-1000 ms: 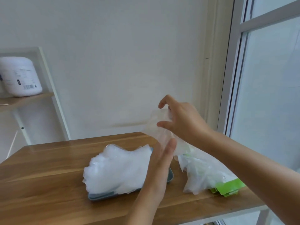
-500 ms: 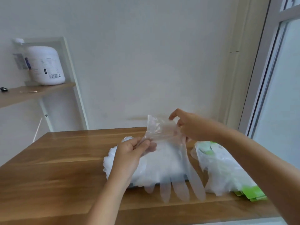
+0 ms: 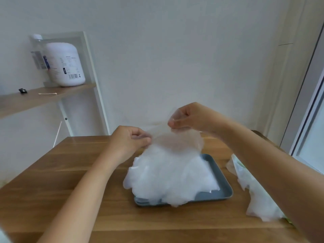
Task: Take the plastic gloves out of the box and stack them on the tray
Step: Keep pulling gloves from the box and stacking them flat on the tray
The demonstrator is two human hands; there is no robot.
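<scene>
Pinching one thin, clear plastic glove (image 3: 180,142) by its upper edge, the left hand (image 3: 129,139) and the right hand (image 3: 191,118) held it stretched between them at mid-frame, fingers curled tight on the film. It hung just over a white heap of stacked gloves (image 3: 171,176) on the grey-blue rectangular tray (image 3: 223,192), lower centre. Its hem seemed to touch the heap, though blur made that hard to judge. At lower right, partly behind the right forearm, a crumpled bundle of clear plastic (image 3: 257,199) lay on the brown wooden table (image 3: 70,172). Upper left, a white labelled tub (image 3: 64,64) stood on a wooden shelf (image 3: 35,100).
</scene>
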